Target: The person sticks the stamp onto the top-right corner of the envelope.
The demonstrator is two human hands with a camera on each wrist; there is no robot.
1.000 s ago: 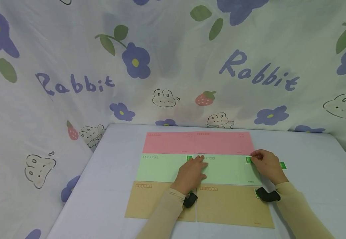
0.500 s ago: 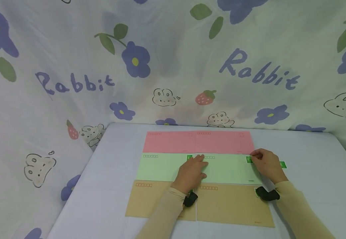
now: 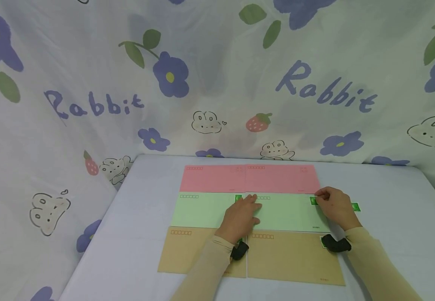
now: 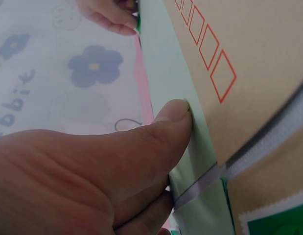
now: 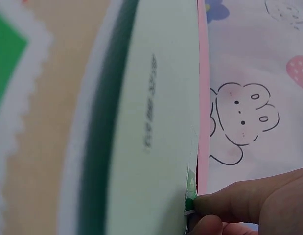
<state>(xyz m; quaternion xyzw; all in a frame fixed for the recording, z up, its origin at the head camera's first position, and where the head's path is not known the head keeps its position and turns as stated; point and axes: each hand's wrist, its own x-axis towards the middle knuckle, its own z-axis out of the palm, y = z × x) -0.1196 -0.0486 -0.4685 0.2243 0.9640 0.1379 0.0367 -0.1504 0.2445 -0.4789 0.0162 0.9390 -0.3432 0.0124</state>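
Note:
My left hand (image 3: 238, 219) rests with fairly straight, spread fingers across the seam between the left green envelope (image 3: 198, 211) and the right green envelope (image 3: 286, 215). In the left wrist view its thumb (image 4: 161, 127) touches the pale green paper. My right hand (image 3: 337, 208) pinches a green postage stamp (image 3: 313, 200) between thumb and index finger at the right envelope's upper right corner. The right wrist view shows that stamp (image 5: 191, 191) lying along the paper beside the fingertips. Another stamp (image 3: 238, 197) sits on the left green envelope, partly behind my left fingers.
Two pink envelopes (image 3: 282, 179) lie behind the green ones. Two brown envelopes (image 3: 292, 259) lie nearer, with stamps partly hidden by the wrist straps. A loose green stamp (image 3: 355, 207) is on the white table (image 3: 401, 230), right of my right hand. A patterned curtain (image 3: 217, 83) hangs behind.
The stamp at the right green envelope's corner has shifted very slightly right. Both hands stay almost still, and the head view has tilted a little.

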